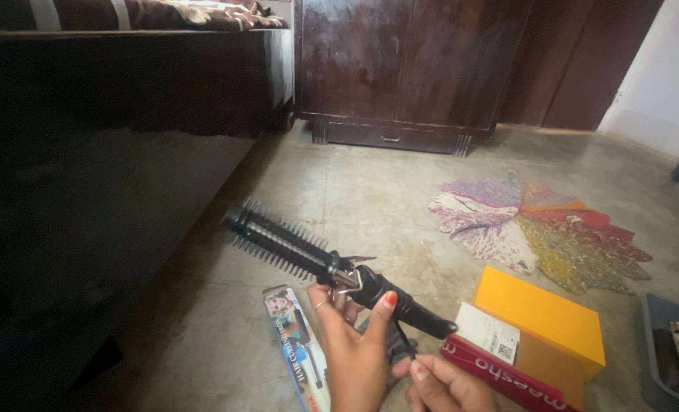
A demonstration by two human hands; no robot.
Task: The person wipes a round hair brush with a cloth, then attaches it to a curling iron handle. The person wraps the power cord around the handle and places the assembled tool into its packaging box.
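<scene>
Single head view, looking steeply down and forward over floor (370, 198), close above hands.

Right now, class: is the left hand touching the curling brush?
Touching. The head view shows the left hand with its thumb and fingers pressed around the handle of the curling brush, lifting it above the floor.

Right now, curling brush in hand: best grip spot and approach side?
Probably the smooth black handle, from below and the near side, where the left hand already pinches it. The bristled barrel juts up-left, spiky and poor to grasp. The cord leaves near the right hand, so stay forward of it.
</scene>
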